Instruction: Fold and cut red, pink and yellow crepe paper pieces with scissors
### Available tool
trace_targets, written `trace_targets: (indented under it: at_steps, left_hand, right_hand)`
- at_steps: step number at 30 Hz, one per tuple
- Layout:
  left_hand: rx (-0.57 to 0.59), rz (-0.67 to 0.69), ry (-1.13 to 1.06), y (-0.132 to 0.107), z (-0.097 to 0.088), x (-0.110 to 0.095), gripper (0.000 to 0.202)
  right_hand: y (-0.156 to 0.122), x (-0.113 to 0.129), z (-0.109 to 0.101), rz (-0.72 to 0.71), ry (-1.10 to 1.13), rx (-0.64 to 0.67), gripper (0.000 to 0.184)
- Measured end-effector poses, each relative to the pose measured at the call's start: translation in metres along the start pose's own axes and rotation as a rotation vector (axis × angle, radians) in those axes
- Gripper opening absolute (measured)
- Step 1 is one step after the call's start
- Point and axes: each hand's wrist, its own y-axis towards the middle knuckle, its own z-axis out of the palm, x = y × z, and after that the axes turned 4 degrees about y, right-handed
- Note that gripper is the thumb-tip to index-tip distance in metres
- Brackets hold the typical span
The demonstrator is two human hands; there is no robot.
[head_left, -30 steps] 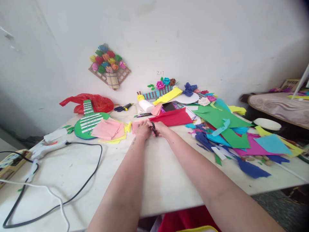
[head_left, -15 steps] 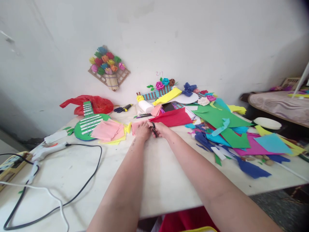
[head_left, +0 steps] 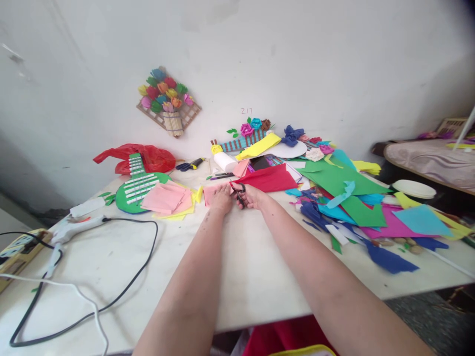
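Note:
My left hand [head_left: 221,199] holds a piece of pink paper [head_left: 208,193] at the table, its fingers over the sheet. Close on its right, my right hand [head_left: 251,197] is closed on a pair of dark-handled scissors [head_left: 240,195]. The scissors' handles are spread apart and the blades point toward the paper's right edge; the exact cut line is too small to make out. Just behind the scissors lies a folded red paper [head_left: 272,178]. To the left, a stack of pink paper squares [head_left: 166,198] overlaps a green guitar-shaped board [head_left: 143,184] with white strips.
A glue gun [head_left: 79,230] and its looping black cable [head_left: 152,247] lie at the left. Coloured paper scraps [head_left: 356,212] cover the right side. Pliers [head_left: 190,164], a red plastic bag [head_left: 156,157] and a white roll [head_left: 224,161] stand along the back.
The scissors' handles have spread apart in my right hand, and that hand has shifted slightly right. My left hand stays on the pink paper. The view has moved a little.

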Motion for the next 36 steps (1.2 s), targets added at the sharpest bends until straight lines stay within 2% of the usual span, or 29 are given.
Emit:
trace_targets:
  at_steps: [11,18,23,27,36]
  left_hand:
    - [0.004,-0.026,-0.001,-0.001,-0.004,-0.004,0.054]
    - [0.011,-0.027,-0.007,0.000,-0.004,-0.004,0.051]
    - [-0.007,-0.018,0.001,0.000,-0.003,-0.005,0.049]
    - [-0.007,-0.001,0.007,-0.001,-0.005,-0.006,0.052]
    - [-0.027,0.008,0.000,-0.002,-0.004,-0.005,0.057]
  right_hand:
    - [-0.003,-0.003,0.009,-0.130,-0.040,-0.072,0.045]
    - [0.001,-0.008,0.009,-0.146,-0.018,-0.111,0.046]
    - [-0.011,-0.005,0.018,-0.189,0.012,-0.162,0.037]
    - [-0.018,-0.003,0.024,-0.199,0.005,-0.187,0.033]
    - [-0.013,-0.008,0.024,-0.219,-0.035,-0.201,0.034]
